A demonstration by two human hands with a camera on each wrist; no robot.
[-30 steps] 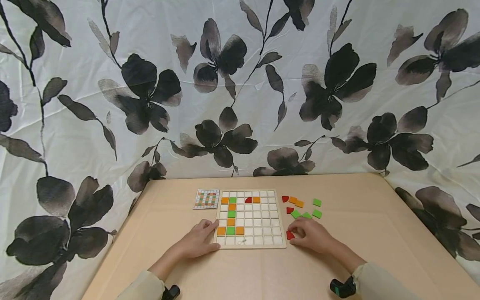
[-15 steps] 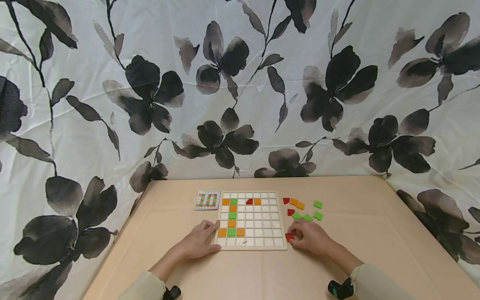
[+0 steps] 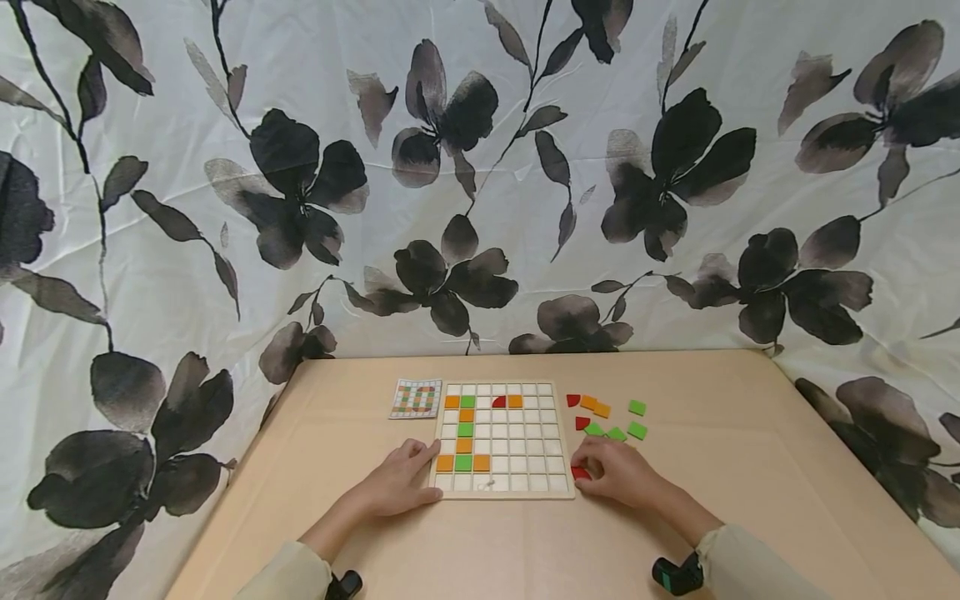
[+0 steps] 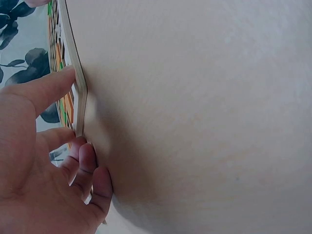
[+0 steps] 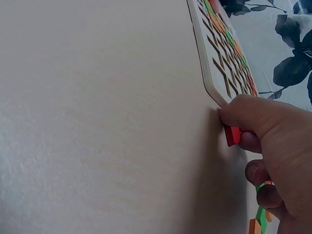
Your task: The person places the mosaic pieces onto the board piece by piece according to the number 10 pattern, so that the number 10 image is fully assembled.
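Here's the right hand (image 3: 618, 473), just off the right edge of the board (image 3: 531, 446), with thumb and forefinger nipped together on a red piece (image 3: 580, 472). The piece sits beside the board's near right corner; whether it touches the tabletop (image 3: 510, 546) I can't tell. The other fingers of that hand curl in underneath, close to some loose pieces.

Over on the far side, the left hand (image 3: 401, 482) lies loose and spread, thumb at the near left corner of the board, forefinger against its left edge, the remaining fingers gently bent. No piece in that one, only contact with the wood.

And the board itself: flat on the tabletop, white squares in a grid. Orange and green tiles (image 3: 464, 430) run down the second column, with an orange one on the left at each end of the run and another to the right at the near end. Along the second row from the back, a rounded red tile (image 3: 499, 402) sits right beside an orange tile (image 3: 515, 402).

Out right, past the board, two red quarter pieces (image 3: 582, 423), two orange squares (image 3: 595, 405) and four green squares (image 3: 637, 407) lie scattered. A small patterned card (image 3: 416, 399) rests at the board's far left corner. Behind everything, a white cloth (image 3: 555, 250) covered in dark flowers.
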